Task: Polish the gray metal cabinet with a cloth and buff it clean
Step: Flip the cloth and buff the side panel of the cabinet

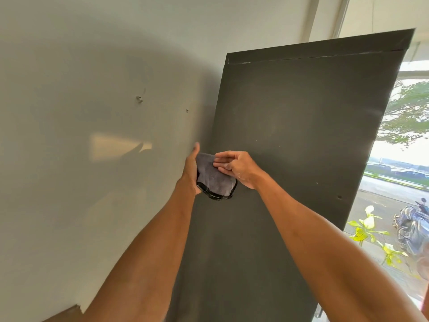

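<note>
Head view only.

Task item, gray metal cabinet [290, 135]: tall flat dark-gray panel, upright, right of centre, left edge right at the pale wall [92, 66]. Seam line across near the top. Small dark hole [339, 197] low toward the right edge. Faint hazy smears mid-panel.

Second item, cloth [214, 180]: gray, black-bound hem, bunched, up in front of the cabinet's left edge at about mid-height of the panel. Cannot tell whether touching the metal or just off it.

State of left hand [191, 170]: on the cloth's left side, thumb pointing up, palm cupped round the fabric, gripping it. Fingers hidden behind the cloth.

State of right hand [236, 167]: at the cloth's upper right, fingers curled, tips pinching the fabric, knuckles toward camera.

Both forearms bare, reaching up from bottom of frame, converging at the cloth.

On the wall: small screw stub [139, 99] left of the cabinet, patch of light lower down.

Right of the cabinet: window [406, 159], with tree [411, 108], leafy plant [366, 226] and parked motorbike [411, 226] outside.
</note>
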`<state>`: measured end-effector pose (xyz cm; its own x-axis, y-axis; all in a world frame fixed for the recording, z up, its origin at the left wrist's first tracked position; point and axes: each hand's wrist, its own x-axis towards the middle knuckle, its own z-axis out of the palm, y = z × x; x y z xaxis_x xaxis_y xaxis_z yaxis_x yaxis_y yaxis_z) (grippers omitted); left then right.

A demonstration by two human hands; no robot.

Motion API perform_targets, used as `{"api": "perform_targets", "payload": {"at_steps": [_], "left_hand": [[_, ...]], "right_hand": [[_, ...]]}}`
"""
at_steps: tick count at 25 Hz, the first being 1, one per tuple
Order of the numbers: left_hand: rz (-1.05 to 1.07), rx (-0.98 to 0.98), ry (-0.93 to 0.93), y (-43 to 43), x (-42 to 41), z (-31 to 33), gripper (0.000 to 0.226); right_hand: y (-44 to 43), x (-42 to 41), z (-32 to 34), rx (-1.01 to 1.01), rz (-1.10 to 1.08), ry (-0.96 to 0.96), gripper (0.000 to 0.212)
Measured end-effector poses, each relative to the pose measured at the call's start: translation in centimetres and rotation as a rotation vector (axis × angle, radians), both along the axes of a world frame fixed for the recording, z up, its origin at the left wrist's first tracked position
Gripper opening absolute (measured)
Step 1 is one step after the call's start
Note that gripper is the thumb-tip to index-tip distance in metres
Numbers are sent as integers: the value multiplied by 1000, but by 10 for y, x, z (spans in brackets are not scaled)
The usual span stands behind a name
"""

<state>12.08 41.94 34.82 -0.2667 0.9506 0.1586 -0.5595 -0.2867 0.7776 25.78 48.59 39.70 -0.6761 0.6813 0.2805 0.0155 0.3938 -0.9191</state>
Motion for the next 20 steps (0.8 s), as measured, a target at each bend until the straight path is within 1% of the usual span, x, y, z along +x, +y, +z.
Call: {"api": "perform_targets", "payload": {"at_steps": [2, 3, 5, 7, 9, 10, 11, 12, 14, 16, 18, 20], "left_hand": [[38, -17, 85, -8, -6, 5, 59], [72, -43, 109, -10, -9, 6, 53], [132, -93, 127, -13, -11, 8, 51], [145, -102, 121, -19, -9, 10, 48], [150, -116, 107, -21, -4, 10, 45], [159, -120, 97, -21, -1, 10, 45], [172, -124, 88, -22, 3, 9, 46], [179, -131, 82, -22, 7, 8, 47], [194, -153, 86, -25, 17, 9, 47], [213, -172, 93, -29, 24, 8, 46], [219, -185, 90, -36, 31, 6, 44], [224, -233, 135, -42, 33, 2, 42]], "right_hand": [[5, 5, 3, 58, -46, 33, 39], [10, 8, 3, 132, -101, 36, 35], [20, 14, 1, 276, -214, -10, 31], [20, 18, -5, 341, -256, -40, 35], [15, 24, -12, 408, -288, 12, 32], [11, 26, -15, 427, -275, 39, 27], [6, 27, -18, 420, -218, 36, 24], [0, 28, -21, 393, -134, -7, 26], [-13, 32, -29, 357, -4, -135, 40], [-20, 33, -37, 365, 14, -171, 50], [-22, 36, -44, 334, 19, -145, 52], [-25, 40, -48, 323, 42, -151, 52]]}}
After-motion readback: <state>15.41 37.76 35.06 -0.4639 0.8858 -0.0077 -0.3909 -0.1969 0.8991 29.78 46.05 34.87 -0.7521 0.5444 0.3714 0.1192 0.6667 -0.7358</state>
